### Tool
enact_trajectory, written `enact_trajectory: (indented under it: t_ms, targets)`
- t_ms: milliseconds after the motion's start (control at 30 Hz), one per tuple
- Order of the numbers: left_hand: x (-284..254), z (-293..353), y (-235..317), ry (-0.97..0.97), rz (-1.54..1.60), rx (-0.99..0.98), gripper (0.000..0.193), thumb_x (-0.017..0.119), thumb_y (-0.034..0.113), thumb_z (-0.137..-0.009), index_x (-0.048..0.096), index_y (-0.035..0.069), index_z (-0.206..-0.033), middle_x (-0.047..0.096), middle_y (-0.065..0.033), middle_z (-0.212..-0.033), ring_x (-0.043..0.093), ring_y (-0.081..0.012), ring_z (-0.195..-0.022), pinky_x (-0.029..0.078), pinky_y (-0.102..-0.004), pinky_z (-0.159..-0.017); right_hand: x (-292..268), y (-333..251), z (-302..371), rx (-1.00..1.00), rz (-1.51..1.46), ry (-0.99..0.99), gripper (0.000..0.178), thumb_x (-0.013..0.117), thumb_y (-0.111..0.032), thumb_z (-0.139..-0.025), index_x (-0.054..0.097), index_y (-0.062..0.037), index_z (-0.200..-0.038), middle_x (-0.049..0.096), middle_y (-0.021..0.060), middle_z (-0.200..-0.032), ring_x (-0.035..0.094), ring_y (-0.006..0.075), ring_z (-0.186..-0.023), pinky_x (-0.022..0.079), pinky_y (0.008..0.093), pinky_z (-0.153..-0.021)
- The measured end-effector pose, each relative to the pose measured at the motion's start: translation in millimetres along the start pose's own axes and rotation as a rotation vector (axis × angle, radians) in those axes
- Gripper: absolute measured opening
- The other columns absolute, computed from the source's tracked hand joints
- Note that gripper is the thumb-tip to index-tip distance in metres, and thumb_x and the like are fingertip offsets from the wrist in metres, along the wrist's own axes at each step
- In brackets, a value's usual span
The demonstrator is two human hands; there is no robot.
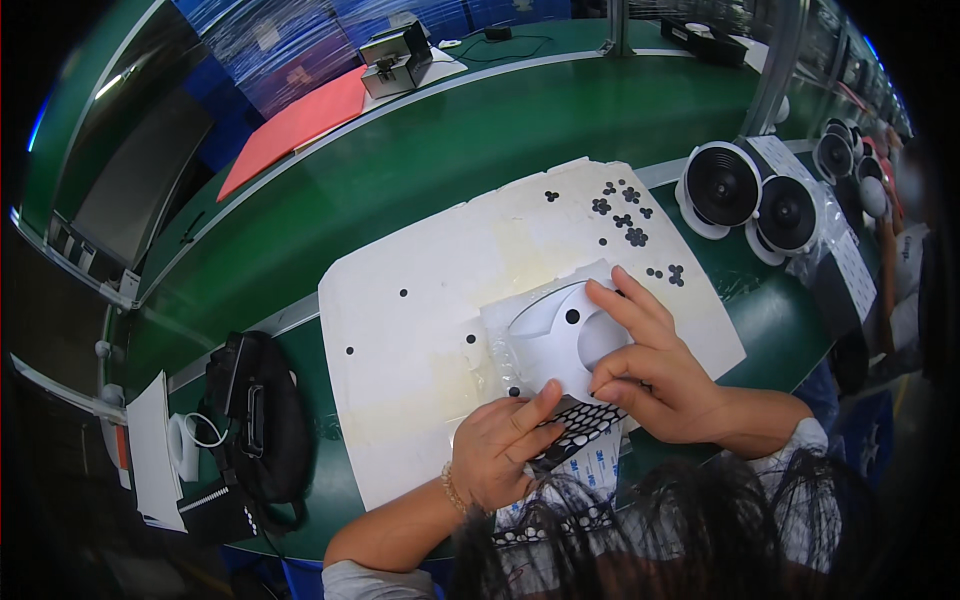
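Observation:
A white, rounded plastic part with a large circular opening lies on a clear plastic bag on the white board, a black round pad on its face. My right hand grips this part from the right, index finger at its upper edge and thumb near its lower right. At the lower left edge, my left hand has its fingers stretched toward the part, the index tip beside it. Partly hidden under my hands is a black sheet with round holes, above a white printed backing sheet.
The white board bears scattered black pads. At right stand two white, black-faced round units. A black bag and papers lie left. Behind are a metal box and a red sheet.

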State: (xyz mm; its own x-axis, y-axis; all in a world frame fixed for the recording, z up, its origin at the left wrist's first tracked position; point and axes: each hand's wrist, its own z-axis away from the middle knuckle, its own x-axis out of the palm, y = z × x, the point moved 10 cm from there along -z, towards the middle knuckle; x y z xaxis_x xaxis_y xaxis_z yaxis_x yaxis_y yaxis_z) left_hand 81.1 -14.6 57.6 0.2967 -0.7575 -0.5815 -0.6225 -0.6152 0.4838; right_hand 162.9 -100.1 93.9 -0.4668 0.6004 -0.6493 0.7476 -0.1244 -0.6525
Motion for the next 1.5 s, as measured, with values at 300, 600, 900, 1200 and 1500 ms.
enact_trajectory:
  t_ms: [300,600,900,1200,1500]
  targets:
    - [0.2,1.5,-2.1,0.004,0.013,-0.014,0.034,0.064,0.015,-0.060,0.057,0.001,-0.090,0.042,-0.0156,-0.127,0.058,-0.0275,-0.073,0.046,-0.0330,-0.061,-9.0,-10.5,19.2,-0.198,0.316,0.078,0.024,0.063,-0.023,-0.073,0.062,-0.0182,-0.097,0.035,0.0145,-0.131,0.022,0.0348,-0.125,0.017,0.0443,-0.097]
    - [5.3,-0.7,0.1,-0.071,-0.002,-0.028,0.044,0.064,0.014,-0.053,0.056,-0.001,-0.094,0.035,-0.0151,-0.132,0.055,-0.0280,-0.073,0.045,-0.0359,-0.062,-10.4,-38.7,3.9,-0.197,0.209,0.023,0.022,0.063,-0.020,-0.071,0.062,-0.0147,-0.092,0.045,0.0068,-0.121,0.031,0.0311,-0.120,0.020,0.0463,-0.092]
    - [4.7,-4.9,8.5,-0.074,-0.098,0.047,0.052,0.063,0.010,-0.045,0.056,0.000,-0.095,0.036,-0.0148,-0.132,0.055,-0.0277,-0.079,0.046,-0.0348,-0.066,11.0,-59.1,5.5,-0.315,0.089,-0.111,0.011,0.063,-0.011,-0.069,0.059,-0.0109,-0.079,0.047,0.0051,-0.118,0.033,0.0277,-0.120,0.022,0.0470,-0.092]
    - [-1.2,-2.9,5.0,0.029,-0.131,0.000,0.041,0.061,0.006,-0.049,0.058,0.002,-0.090,0.044,-0.0143,-0.125,0.058,-0.0244,-0.069,0.047,-0.0314,-0.059,-34.6,10.8,18.2,-0.003,0.088,0.165,0.007,0.059,-0.007,-0.074,0.057,-0.0083,-0.080,0.048,0.0103,-0.118,0.033,0.0330,-0.120,0.025,0.0402,-0.096]
    - [1.6,-2.2,3.3,-0.008,-0.108,-0.007,0.041,0.059,0.001,-0.049,0.057,0.002,-0.089,0.045,-0.0161,-0.124,0.059,-0.0254,-0.066,0.047,-0.0308,-0.056,-27.8,21.7,19.8,0.031,-0.101,0.090,0.002,0.056,-0.004,-0.077,0.056,-0.0054,-0.079,0.046,0.0140,-0.118,0.028,0.0344,-0.124,0.024,0.0425,-0.099]
